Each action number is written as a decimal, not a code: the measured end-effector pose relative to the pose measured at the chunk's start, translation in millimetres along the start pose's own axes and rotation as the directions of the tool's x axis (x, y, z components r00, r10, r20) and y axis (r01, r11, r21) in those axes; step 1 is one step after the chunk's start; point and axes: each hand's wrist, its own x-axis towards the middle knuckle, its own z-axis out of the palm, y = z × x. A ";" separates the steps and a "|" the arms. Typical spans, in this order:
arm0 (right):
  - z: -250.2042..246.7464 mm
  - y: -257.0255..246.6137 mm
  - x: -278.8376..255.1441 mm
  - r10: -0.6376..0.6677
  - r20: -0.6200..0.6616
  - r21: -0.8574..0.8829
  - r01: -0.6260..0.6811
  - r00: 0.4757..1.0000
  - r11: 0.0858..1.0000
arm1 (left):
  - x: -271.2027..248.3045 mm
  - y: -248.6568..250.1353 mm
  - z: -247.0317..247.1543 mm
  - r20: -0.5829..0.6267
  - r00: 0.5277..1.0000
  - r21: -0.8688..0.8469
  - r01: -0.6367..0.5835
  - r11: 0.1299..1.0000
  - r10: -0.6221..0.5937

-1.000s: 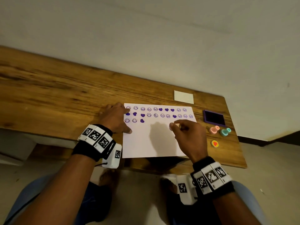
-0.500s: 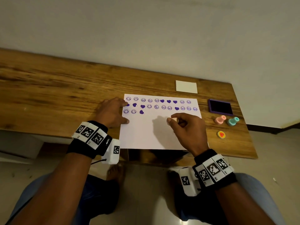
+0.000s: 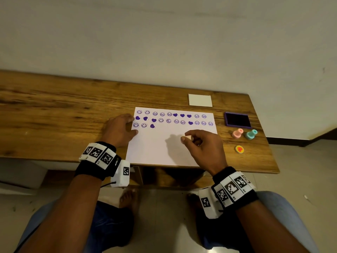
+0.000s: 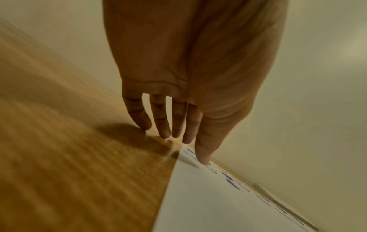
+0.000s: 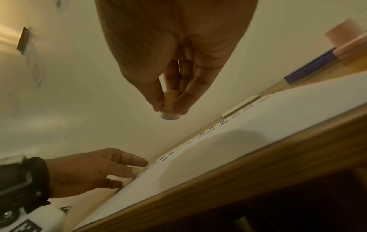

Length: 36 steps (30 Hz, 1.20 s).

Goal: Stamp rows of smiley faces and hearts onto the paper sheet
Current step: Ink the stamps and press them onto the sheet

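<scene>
A white paper sheet [image 3: 164,150] lies on the wooden table [image 3: 54,114], with rows of purple smiley faces and hearts stamped along its far edge. My left hand [image 3: 120,130] rests flat at the sheet's left edge, its fingers [image 4: 160,124] straight and the thumb on the paper [image 4: 218,204]. My right hand [image 3: 200,145] hovers above the blank middle of the sheet and pinches a small pale stamp [image 3: 188,137] between thumb and fingers. In the right wrist view the stamp [image 5: 170,106] points down, clear of the paper [image 5: 238,149].
A purple ink pad [image 3: 237,120] sits right of the sheet. In front of it stand a pink stamp [image 3: 237,133] and a teal stamp [image 3: 251,134], with a round yellow-and-red stamp [image 3: 239,149] nearer me. A white card [image 3: 200,100] lies behind the sheet.
My right hand with the stamp has drifted slightly nearer me over the sheet. My head view has shifted, and the left hand stays at the sheet's left edge.
</scene>
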 end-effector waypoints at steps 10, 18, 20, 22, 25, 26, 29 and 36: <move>-43.0 14.0 4.5 -0.005 -0.027 0.019 0.006 1.000 1.000 | -45.2 63.8 15.9 -0.087 0.975 -0.122 -0.215 0.969 0.206; -113.9 76.0 11.2 0.255 -0.066 0.079 -0.249 0.965 0.965 | -67.9 174.5 96.3 0.146 0.889 -0.015 -0.436 0.900 0.433; -128.3 92.6 11.3 0.331 -0.126 0.116 -0.318 0.935 0.941 | -63.5 200.7 116.4 0.200 0.864 0.027 -0.476 0.879 0.462; -139.0 111.3 9.3 0.404 -0.180 0.164 -0.378 0.897 0.911 | -59.8 227.7 133.8 0.237 0.841 0.061 -0.513 0.856 0.487; -143.9 128.6 6.7 0.461 -0.191 0.214 -0.422 0.866 0.881 | -54.6 256.2 151.5 0.248 0.803 0.055 -0.570 0.820 0.542; -144.7 132.4 6.2 0.469 -0.187 0.227 -0.426 0.863 0.876 | -53.1 263.3 157.1 0.253 0.793 0.063 -0.584 0.809 0.553; -144.0 134.6 6.8 0.462 -0.164 0.240 -0.419 0.872 0.876 | -49.1 269.3 167.9 0.298 0.790 0.137 -0.591 0.795 0.535; -145.5 133.7 5.8 0.454 -0.133 0.287 -0.404 0.881 0.869 | -49.8 266.3 173.4 0.263 0.794 0.142 -0.593 0.792 0.548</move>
